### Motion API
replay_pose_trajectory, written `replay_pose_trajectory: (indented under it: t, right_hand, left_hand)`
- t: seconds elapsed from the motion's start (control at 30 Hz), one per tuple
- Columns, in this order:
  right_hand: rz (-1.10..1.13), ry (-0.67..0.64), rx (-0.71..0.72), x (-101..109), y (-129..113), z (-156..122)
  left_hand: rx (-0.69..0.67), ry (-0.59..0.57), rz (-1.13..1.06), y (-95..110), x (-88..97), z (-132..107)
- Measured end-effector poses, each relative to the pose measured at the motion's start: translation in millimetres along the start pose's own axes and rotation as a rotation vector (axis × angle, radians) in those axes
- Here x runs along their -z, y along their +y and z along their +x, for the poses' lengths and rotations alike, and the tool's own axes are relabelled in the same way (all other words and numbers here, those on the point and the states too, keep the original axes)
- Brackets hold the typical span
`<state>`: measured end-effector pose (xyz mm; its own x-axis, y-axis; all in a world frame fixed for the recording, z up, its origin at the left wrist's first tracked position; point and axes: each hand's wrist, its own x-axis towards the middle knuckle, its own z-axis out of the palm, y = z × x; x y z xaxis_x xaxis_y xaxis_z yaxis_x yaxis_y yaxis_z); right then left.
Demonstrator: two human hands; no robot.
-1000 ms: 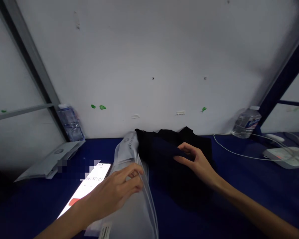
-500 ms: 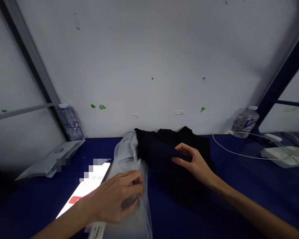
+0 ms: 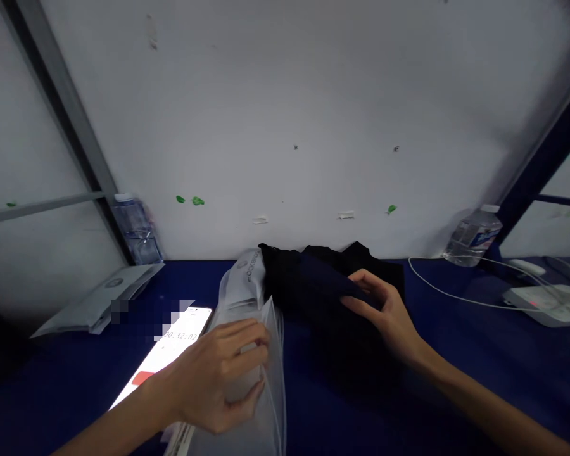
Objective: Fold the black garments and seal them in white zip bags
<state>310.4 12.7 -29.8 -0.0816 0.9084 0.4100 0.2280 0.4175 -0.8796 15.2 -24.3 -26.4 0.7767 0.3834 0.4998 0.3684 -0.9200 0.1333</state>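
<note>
A frosted plastic garment bag [image 3: 240, 405] with printed lettering at its top lies left of centre on the blue table. My left hand [image 3: 225, 370] is over its right edge, fingers curled and the thumb apart from them, with nothing visibly held. Right of the bag is a crumpled heap of black cloth [image 3: 327, 316], which overlaps the bag's upper corner. At the heap's right side my right hand [image 3: 382, 307] has a raised fold between thumb and fingers. The exact contact is hard to see against the dark fabric.
A lit phone [image 3: 180, 345] lies partly under my left forearm. Packaged bags [image 3: 109, 291] sit at the left. Water bottles stand near the wall at left [image 3: 140, 231] and right [image 3: 475, 237]. A white power strip [image 3: 546, 304] with a cable [image 3: 456, 297] is at the right.
My right hand has moved slightly right, and the fold of black cloth has shifted with it. My left thumb and fingers have spread a little over the bag. The view has tilted slightly.
</note>
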Motion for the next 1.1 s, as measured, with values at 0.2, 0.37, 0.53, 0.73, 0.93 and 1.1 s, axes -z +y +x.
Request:
replay_pose_trajectory:
  t: [0.2,0.37,0.53,0.73,0.93,1.1]
  right_hand:
    - [0.031,0.018,0.036,1.1,-1.1,-3.6]
    - [0.199,-0.099,-0.078,0.6,-5.4,-8.7]
    - [0.353,-0.308,-0.198,-3.8,-4.5,-12.2]
    - [0.037,-0.397,-0.066,-13.8,-1.3,-16.2]
    - [-0.220,-0.385,0.198,-19.5,-2.4,-22.9]
    - [-0.278,-0.459,0.601,-28.1,0.3,-29.1]
  left_hand:
    - [-0.001,0.054,0.010,0.9,3.1,0.3]
    - [-0.019,0.067,0.013,1.5,1.0,-0.6]
    - [-0.027,0.077,-0.002,-2.7,-2.8,-3.6]
    - [0.024,0.188,0.003,-3.3,-0.5,-2.7]
    - [0.093,0.259,-0.092,-2.9,0.0,-1.0]
    - [0.148,0.171,-0.138,1.8,-2.0,1.0]
